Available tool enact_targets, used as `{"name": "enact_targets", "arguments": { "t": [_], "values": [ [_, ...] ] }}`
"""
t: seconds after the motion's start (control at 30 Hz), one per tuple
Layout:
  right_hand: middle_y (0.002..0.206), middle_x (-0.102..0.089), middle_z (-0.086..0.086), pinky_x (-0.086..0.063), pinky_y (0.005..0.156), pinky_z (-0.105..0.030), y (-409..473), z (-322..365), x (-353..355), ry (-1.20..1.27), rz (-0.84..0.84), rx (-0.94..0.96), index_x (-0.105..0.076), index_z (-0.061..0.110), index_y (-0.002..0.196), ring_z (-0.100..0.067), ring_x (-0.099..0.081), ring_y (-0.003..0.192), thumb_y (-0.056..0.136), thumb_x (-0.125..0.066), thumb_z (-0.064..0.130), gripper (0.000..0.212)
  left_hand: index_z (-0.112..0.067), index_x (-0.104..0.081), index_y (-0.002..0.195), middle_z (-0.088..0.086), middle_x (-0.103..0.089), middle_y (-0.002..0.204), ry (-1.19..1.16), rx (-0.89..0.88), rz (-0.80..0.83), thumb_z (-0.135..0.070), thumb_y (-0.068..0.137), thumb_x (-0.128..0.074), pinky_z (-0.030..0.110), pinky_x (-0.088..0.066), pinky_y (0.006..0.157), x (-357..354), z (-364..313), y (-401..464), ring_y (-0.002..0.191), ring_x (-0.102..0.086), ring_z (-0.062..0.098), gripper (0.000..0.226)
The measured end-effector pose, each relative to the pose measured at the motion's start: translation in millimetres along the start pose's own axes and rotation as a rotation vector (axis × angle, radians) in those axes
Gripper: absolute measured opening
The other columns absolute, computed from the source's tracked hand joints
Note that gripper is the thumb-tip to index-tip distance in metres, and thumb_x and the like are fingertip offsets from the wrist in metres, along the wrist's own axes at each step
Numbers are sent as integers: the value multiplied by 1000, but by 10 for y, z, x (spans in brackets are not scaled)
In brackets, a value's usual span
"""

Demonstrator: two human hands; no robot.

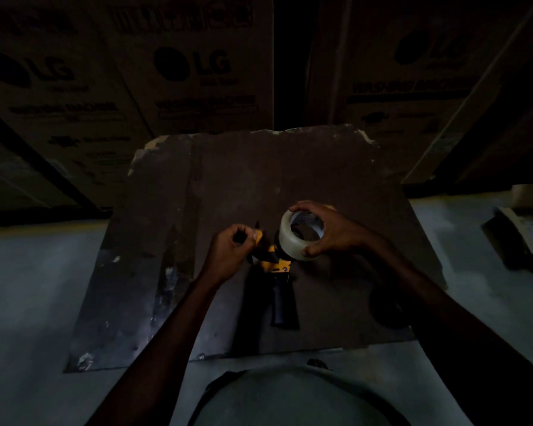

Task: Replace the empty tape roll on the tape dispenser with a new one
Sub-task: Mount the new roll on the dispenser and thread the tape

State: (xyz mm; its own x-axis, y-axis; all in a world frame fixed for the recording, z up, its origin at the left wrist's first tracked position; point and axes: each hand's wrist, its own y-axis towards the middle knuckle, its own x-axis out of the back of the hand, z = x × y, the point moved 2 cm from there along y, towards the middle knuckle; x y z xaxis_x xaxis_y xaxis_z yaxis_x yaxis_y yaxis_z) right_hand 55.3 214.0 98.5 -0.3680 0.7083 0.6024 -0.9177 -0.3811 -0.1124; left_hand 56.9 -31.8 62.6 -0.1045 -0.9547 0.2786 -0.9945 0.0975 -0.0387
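A yellow and black tape dispenser (274, 265) lies on a dark board (243, 186), its black handle pointing toward me. My right hand (326, 232) grips a clear tape roll (293, 241) from above, holding it tilted at the dispenser's right side, over its hub. My left hand (231, 250) pinches the dispenser's yellow front part at the left. The hub under the roll is hidden. The scene is very dim.
Large cardboard boxes (179, 72) with printed logos stand behind the board. A grey floor (28, 287) surrounds it. A dark round shape (385, 309) lies on the board near my right forearm. Cardboard scraps (523, 232) lie at the right.
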Motion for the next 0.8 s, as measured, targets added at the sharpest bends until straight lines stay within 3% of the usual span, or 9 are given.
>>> {"name": "enact_targets", "arguments": {
  "t": [0.07,0.17,0.23,0.33,0.43,0.67,0.8],
  "values": [
    [135,-45,8,-33,103,-6,39,-55,-23,-27,-9,-8,-50,19,136,6,-40,122,57,-90,5,89,-20,-60,74,-6,-62,71,23,12,3,0,85,-65,9,-46,62,-12,112,22,60,-57,-12,23],
    [136,-42,10,-34,103,-14,108,-128,-57,-80,-8,-30,-48,21,138,-5,-39,127,58,-90,11,91,-24,-62,74,-4,-65,73,58,24,16,-11,80,-68,21,-49,70,-22,242,56,65,-57,-6,16],
    [136,-40,12,-30,100,-11,158,-172,-84,-98,0,-50,-47,23,139,-8,-38,128,57,-90,16,92,-25,-63,72,-4,-66,74,50,58,9,-20,74,-66,28,-50,72,-31,313,72,65,-59,-1,7],
    [147,-39,6,-28,106,-24,224,-236,-140,-115,5,-75,-45,31,139,-18,-35,138,56,-89,26,95,-30,-65,71,-4,-67,73,55,97,5,-33,71,-68,40,-53,70,-20,448,107,65,-60,9,4],
    [154,-35,0,-27,107,-25,261,-260,-174,-114,-3,-107,-44,29,141,-18,-29,141,60,-89,19,94,-37,-65,71,-6,-65,70,65,118,5,-43,68,-66,44,-53,69,-10,513,123,65,-59,15,6],
    [158,-30,0,-28,113,-37,353,-377,-281,-150,36,-155,-39,36,143,-24,-23,146,59,-89,28,98,-37,-67,70,1,-70,74,93,178,-8,-26,73,-68,53,-58,67,-1,564,87,63,-66,25,12],
    [160,-25,-2,-31,115,-44,408,-404,-311,-153,50,-167,-39,37,143,-28,-21,147,59,-89,29,98,-36,-67,69,0,-71,74,84,219,2,-31,69,-68,53,-59,69,-8,586,69,65,-68,25,5]
  ]
}}
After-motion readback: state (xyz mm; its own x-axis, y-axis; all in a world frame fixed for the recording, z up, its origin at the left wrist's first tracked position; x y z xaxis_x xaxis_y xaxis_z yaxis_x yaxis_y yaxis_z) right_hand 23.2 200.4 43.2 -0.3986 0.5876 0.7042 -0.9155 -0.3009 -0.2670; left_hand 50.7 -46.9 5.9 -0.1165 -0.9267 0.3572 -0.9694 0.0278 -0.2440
